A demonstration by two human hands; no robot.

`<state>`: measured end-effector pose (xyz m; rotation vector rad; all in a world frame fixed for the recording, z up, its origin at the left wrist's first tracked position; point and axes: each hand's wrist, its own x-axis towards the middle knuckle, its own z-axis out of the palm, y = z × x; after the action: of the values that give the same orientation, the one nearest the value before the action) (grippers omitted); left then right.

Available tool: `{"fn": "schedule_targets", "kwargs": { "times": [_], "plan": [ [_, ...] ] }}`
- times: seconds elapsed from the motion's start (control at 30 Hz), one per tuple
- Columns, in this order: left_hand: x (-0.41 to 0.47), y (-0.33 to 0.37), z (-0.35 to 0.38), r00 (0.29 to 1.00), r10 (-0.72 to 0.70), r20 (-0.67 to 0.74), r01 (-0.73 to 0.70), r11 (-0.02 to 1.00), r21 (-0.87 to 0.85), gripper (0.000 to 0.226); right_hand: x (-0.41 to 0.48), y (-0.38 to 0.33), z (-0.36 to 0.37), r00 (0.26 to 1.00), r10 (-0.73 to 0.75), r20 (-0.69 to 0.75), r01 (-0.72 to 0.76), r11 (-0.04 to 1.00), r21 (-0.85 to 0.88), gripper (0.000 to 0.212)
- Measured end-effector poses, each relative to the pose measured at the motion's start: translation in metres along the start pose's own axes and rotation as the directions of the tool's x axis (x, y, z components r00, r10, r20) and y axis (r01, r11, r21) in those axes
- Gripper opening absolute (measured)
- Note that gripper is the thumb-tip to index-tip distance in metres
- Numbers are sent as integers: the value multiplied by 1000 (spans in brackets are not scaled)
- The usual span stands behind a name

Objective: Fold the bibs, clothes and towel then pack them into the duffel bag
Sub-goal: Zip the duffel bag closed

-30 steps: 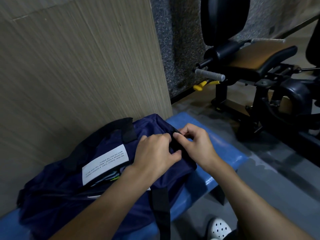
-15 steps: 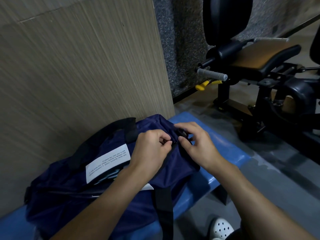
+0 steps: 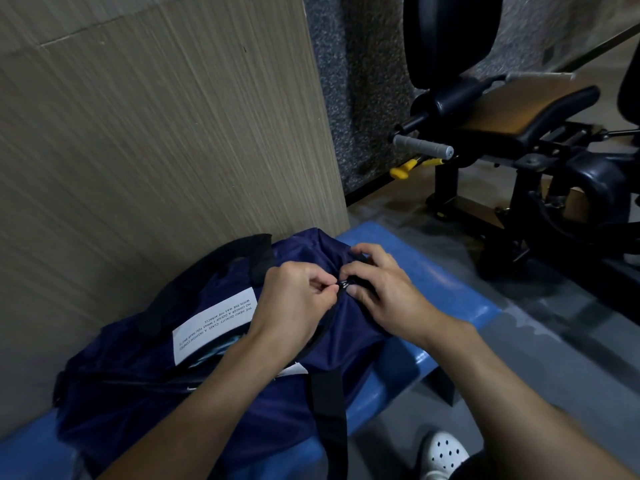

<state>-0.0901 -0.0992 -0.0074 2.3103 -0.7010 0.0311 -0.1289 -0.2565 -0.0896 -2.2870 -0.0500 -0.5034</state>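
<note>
Clearly, both hands met at the far end of the navy duffel bag (image 3: 145, 386), which lay on a blue bench (image 3: 433, 271) and rested against a wood-grain wall panel (image 3: 156, 133) beyond the left hand.

The left hand (image 3: 294, 299) was curled, its thumb and forefinger pinching the small dark zipper pull (image 3: 344, 285) right at the fingertips. The right hand (image 3: 384, 292) sat just beside it, almost touching. Its fingers were bent over the bag's end and its thumb pressed the fabric next to the pull, so it gripped the bag.

Behind the left wrist, towards the person, the bag's mouth gaped a little. A sliver of pale blue cloth (image 3: 221, 344) showed inside, though what it was could not be told. A white label (image 3: 214, 323) with dark print lay on the bag just to the left of the left hand. One black strap (image 3: 329, 410) hung down the bag's near side below the left forearm, and another looped over the top beyond the left knuckles.

Well away to the right of the right hand stood a black exercise machine (image 3: 519, 133) with a grey handle grip (image 3: 422, 146) and a yellow lever (image 3: 401, 171). Below the right forearm a white perforated shoe (image 3: 443, 452) rested on the grey floor.
</note>
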Motion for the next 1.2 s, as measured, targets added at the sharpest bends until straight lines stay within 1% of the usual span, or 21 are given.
{"fn": "schedule_targets", "kwargs": {
  "times": [0.2,0.3,0.33,0.4,0.43,0.47,0.57,0.67,0.77,0.83,0.9,0.93,0.97,1.03,1.07,1.1,1.2],
  "plan": [
    [-6,-6,-19,997,-29,-66,33,998,57,12,1,-1,-5,997,49,-60,-53,996,-74,14],
    [-10,-10,-29,998,3,-67,2,997,78,15,1,-6,-6,995,4,-103,-20,988,-156,8],
    [-11,-10,-30,998,12,-67,-6,996,87,14,1,-10,-5,994,-22,-103,2,982,-187,14],
    [-11,-9,-30,997,19,-72,-13,997,73,14,2,-20,-3,991,-92,-92,67,966,-249,33],
    [-11,-10,-29,997,18,-76,-14,998,56,15,3,-25,-2,987,-134,-87,106,957,-271,37],
    [-11,-11,-30,997,18,-76,-15,999,46,16,4,-28,0,984,-162,-73,136,951,-277,36],
    [-13,-12,-31,997,32,-67,-29,998,52,13,7,-30,8,980,-179,-87,152,956,-252,21],
    [-18,-15,-35,997,26,-73,-23,999,37,19,11,-30,13,979,-157,-131,127,969,-211,9],
    [-21,-27,-47,993,6,-114,-5,1000,12,19,13,-29,12,978,-119,-170,86,978,-188,10],
    [-26,-35,-57,990,-24,-140,22,1000,-17,20,13,-29,11,976,-108,-191,67,976,-208,10],
    [-31,-41,-64,989,-51,-142,45,998,-40,23,14,-33,10,965,-149,-218,94,965,-244,10],
    [-33,-42,-66,988,-58,-144,51,998,-49,23,15,-39,11,958,-185,-219,125,957,-262,14],
    [-34,-42,-68,987,-61,-149,52,997,-63,21,16,-46,12,955,-217,-205,158,950,-268,23],
    [-35,-40,-70,986,-52,-160,38,995,-89,17,18,-59,18,956,-254,-149,218,950,-224,40],
    [-35,-39,-70,986,-41,-162,27,996,-88,15,18,-63,22,956,-262,-130,236,954,-186,40],
    [-36,-38,-71,986,-29,-161,16,997,-78,14,18,-66,27,956,-264,-126,244,957,-156,36],
    [-42,-39,-76,986,-10,-169,5,999,-34,13,19,-64,36,953,-250,-169,231,965,-125,13]
  ]
}}
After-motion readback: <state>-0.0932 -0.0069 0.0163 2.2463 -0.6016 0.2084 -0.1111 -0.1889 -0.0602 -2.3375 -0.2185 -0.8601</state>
